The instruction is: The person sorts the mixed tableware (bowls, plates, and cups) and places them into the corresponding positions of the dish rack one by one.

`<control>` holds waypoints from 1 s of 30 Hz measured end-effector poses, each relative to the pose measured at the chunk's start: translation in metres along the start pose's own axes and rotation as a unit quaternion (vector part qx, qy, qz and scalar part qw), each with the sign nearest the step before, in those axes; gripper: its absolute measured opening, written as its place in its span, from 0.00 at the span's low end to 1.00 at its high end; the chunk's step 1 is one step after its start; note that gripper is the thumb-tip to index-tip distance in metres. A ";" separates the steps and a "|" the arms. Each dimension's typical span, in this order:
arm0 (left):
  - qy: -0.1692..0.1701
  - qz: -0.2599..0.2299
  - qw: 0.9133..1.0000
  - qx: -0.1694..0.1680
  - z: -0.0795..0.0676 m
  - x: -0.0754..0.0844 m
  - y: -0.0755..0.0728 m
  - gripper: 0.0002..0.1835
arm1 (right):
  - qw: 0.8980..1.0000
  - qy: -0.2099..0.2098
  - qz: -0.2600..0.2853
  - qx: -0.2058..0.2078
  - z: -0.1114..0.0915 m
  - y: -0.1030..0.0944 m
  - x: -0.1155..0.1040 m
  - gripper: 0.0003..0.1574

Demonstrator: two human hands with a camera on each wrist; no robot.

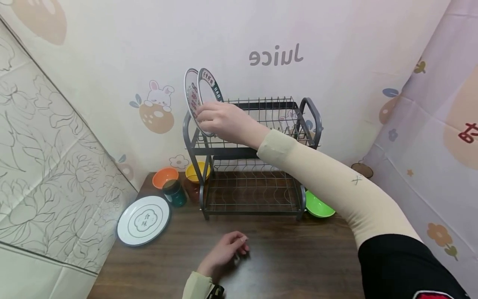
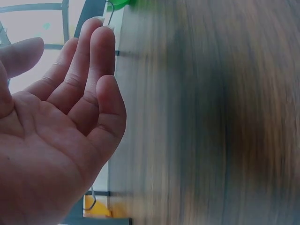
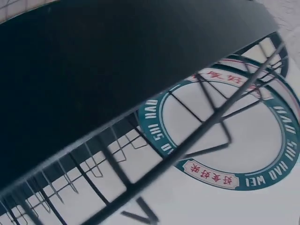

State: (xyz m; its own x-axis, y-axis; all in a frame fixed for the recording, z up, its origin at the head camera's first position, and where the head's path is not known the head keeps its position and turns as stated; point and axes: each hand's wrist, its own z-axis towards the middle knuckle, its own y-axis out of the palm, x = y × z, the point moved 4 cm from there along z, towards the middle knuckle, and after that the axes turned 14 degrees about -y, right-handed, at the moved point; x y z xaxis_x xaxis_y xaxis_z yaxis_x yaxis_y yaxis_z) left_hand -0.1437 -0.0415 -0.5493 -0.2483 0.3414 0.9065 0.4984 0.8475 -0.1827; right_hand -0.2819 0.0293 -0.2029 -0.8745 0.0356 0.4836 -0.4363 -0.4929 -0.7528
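Right hand: we had its fingers curled on the green-rimmed plate (image 1: 207, 90), the hand (image 1: 225, 121) reaching over the rack's upper tier.
Green-rimmed plate: it stood tilted at our right hand's fingers, at the left end of the rack (image 1: 235, 152).
Second plate: it leaned just left of those fingers (image 1: 191, 94).
Left hand: we held it (image 1: 226, 250) empty, loosely curled over the bench (image 1: 291, 257).
White plate: it lay left of our left hand (image 1: 143, 220).
Teal cup: beyond that hand, to its left (image 1: 175, 195).
Green bowl: below our right forearm (image 1: 318, 206).
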 end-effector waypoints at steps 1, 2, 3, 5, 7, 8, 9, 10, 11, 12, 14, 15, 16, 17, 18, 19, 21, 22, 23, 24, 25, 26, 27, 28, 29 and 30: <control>-0.003 0.003 1.000 0.007 0.000 -0.001 -0.004 0.18 | 1.000 0.005 0.004 0.015 -0.001 -0.003 -0.002 0.21; -0.006 0.003 1.000 0.015 -0.001 -0.002 -0.009 0.18 | 1.000 0.010 0.007 0.028 -0.002 -0.006 -0.003 0.21; -0.009 -0.001 1.000 0.023 -0.001 -0.004 -0.014 0.19 | 0.999 0.015 0.012 0.040 -0.003 -0.009 -0.005 0.20; -0.015 -0.007 0.999 0.046 -0.004 -0.008 -0.028 0.19 | 0.997 0.022 0.022 0.065 -0.007 -0.014 -0.009 0.19; -0.023 -0.008 0.997 0.071 -0.007 -0.013 -0.045 0.20 | 0.995 0.026 0.038 0.091 -0.010 -0.020 -0.014 0.16; -0.024 -0.013 0.996 0.083 -0.009 -0.016 -0.053 0.20 | 0.993 0.027 0.043 0.102 -0.012 -0.023 -0.018 0.15; -0.026 -0.012 0.995 0.097 -0.011 -0.019 -0.062 0.20 | 0.992 0.026 0.048 0.114 -0.014 -0.027 -0.021 0.15; -0.027 -0.011 0.993 0.110 -0.014 -0.022 -0.070 0.21 | 0.991 0.024 0.052 0.125 -0.016 -0.030 -0.026 0.14; -0.033 -0.009 0.992 0.125 -0.016 -0.026 -0.078 0.21 | 0.989 0.022 0.054 0.135 -0.017 -0.033 -0.031 0.13; -0.041 -0.010 0.990 0.138 -0.019 -0.030 -0.084 0.21 | 0.988 0.021 0.055 0.145 -0.019 -0.037 -0.036 0.13; -0.058 -0.019 0.985 0.164 -0.025 -0.036 -0.096 0.21 | 0.985 0.020 0.055 0.161 -0.024 -0.043 -0.048 0.13; -0.066 -0.021 0.982 0.176 -0.029 -0.038 -0.101 0.21 | 0.984 0.020 0.056 0.170 -0.027 -0.046 -0.054 0.13; -0.075 -0.028 0.980 0.184 -0.031 -0.040 -0.105 0.21 | 0.982 0.021 0.057 0.178 -0.032 -0.049 -0.060 0.12; -0.081 -0.032 0.977 0.192 -0.033 -0.042 -0.108 0.21 | 0.981 0.025 0.057 0.186 -0.037 -0.052 -0.066 0.11; -0.084 -0.035 0.976 0.198 -0.035 -0.043 -0.111 0.20 | 0.979 0.030 0.057 0.193 -0.042 -0.054 -0.072 0.12; -0.084 -0.040 0.975 0.202 -0.036 -0.043 -0.113 0.20 | 0.977 0.037 0.058 0.200 -0.048 -0.056 -0.077 0.11; -0.083 -0.041 0.973 0.210 -0.038 -0.044 -0.118 0.20 | 0.973 0.052 0.058 0.219 -0.062 -0.060 -0.087 0.11; -0.084 -0.039 0.972 0.215 -0.040 -0.045 -0.120 0.20 | 0.971 0.059 0.056 0.227 -0.069 -0.061 -0.092 0.10; -0.084 -0.036 0.971 0.221 -0.042 -0.046 -0.123 0.20 | 0.968 0.069 0.054 0.235 -0.076 -0.062 -0.097 0.10; -0.088 -0.036 0.969 0.228 -0.044 -0.048 -0.126 0.20 | 0.965 0.079 0.052 0.246 -0.083 -0.063 -0.102 0.10; -0.094 -0.037 0.966 0.236 -0.047 -0.050 -0.130 0.19 | 0.960 0.089 0.051 0.259 -0.091 -0.064 -0.107 0.11; -0.100 -0.037 0.964 0.245 -0.049 -0.053 -0.135 0.19 | 0.956 0.099 0.049 0.272 -0.098 -0.064 -0.113 0.11; -0.108 -0.038 0.960 0.254 -0.052 -0.056 -0.139 0.19 | 0.951 0.110 0.046 0.284 -0.105 -0.065 -0.118 0.12; -0.116 -0.037 0.957 0.262 -0.055 -0.059 -0.144 0.20 | 0.946 0.122 0.045 0.298 -0.112 -0.065 -0.124 0.12; -0.122 -0.035 0.955 0.267 -0.057 -0.062 -0.148 0.20 | 0.940 0.137 0.045 0.309 -0.120 -0.064 -0.129 0.12; -0.132 -0.035 0.952 0.273 -0.059 -0.066 -0.152 0.21 | 0.935 0.152 0.043 0.319 -0.127 -0.064 -0.135 0.12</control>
State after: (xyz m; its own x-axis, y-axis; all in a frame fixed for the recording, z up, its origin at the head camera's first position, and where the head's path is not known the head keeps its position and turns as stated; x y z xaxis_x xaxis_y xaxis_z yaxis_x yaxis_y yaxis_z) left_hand -0.1543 -0.2168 -0.5589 -0.5004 0.3063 0.8098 -0.0154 0.9321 -0.3620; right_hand -0.1633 0.1667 -0.2770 -0.9626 0.1695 0.2114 -0.2316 -0.9195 -0.3176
